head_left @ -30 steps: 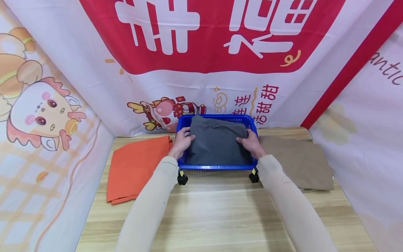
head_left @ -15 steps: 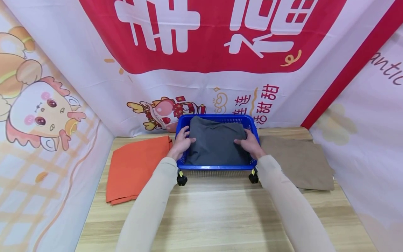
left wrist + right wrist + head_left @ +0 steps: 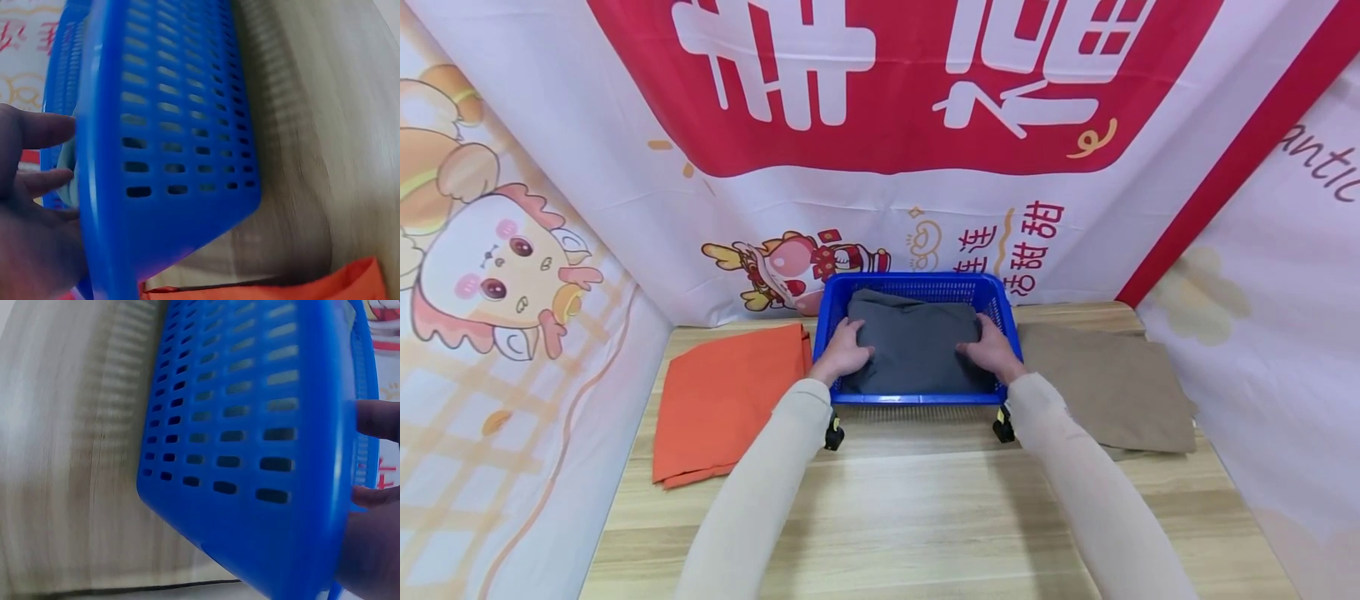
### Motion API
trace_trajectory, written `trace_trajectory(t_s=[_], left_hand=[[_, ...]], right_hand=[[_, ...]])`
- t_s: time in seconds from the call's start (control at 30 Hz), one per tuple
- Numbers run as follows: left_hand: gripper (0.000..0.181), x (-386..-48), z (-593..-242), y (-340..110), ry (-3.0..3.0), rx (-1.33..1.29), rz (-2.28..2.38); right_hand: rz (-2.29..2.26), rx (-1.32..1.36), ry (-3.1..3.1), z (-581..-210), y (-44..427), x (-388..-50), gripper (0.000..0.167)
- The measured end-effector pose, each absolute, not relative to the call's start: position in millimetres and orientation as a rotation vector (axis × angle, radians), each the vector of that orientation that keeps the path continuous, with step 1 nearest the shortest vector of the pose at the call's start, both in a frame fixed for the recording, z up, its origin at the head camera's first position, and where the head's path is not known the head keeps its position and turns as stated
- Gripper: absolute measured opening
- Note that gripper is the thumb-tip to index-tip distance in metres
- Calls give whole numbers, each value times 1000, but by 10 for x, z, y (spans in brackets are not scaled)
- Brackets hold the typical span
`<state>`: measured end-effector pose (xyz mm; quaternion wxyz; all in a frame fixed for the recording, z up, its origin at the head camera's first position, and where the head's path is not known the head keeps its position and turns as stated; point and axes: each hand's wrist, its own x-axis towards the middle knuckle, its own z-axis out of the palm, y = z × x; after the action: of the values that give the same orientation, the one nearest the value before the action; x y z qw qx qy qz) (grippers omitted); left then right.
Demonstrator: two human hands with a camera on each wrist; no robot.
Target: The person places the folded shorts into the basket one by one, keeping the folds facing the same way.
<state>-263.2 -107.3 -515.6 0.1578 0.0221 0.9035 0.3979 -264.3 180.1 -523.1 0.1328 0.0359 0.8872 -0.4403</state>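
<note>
Grey cloth point(image 3: 917, 346) inside blue basket point(image 3: 921, 398), between left hand point(image 3: 847, 350) and right hand point(image 3: 995, 347); fingers point(image 3: 50, 129) half-hidden in wrist views, cannot tell whether clamped.

The basket point(image 3: 917, 399) is blue (pierced in rows), its cloth point(image 3: 917, 346) dark grey.

The blue basket point(image 3: 921, 399) walls off the dark cloth point(image 3: 917, 346) sideways, leaving a way in from above.
</note>
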Motion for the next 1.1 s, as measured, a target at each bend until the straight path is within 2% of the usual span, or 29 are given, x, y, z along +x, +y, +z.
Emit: trace_trajectory(t_s=[0.23, 0.33, 0.5, 1.1], left_hand=[[71, -2577, -5248, -953, 2760, 143, 650], [70, -2558, -5290, -925, 2771, 187, 496], [70, -2525, -5306, -918, 2701, 231, 396], [65, -2548, -5389, -938, 2641, 256, 499]], right_hand=[[-654, -299, 2879, -5255, 1694, -2552, 70], [-514, -371, 2862, -5282, 1673, -2521, 63], [-499, -347, 2747, -5347, 1684, -2492, 61], [-539, -333, 2707, -5460, 1716, -2496, 60]])
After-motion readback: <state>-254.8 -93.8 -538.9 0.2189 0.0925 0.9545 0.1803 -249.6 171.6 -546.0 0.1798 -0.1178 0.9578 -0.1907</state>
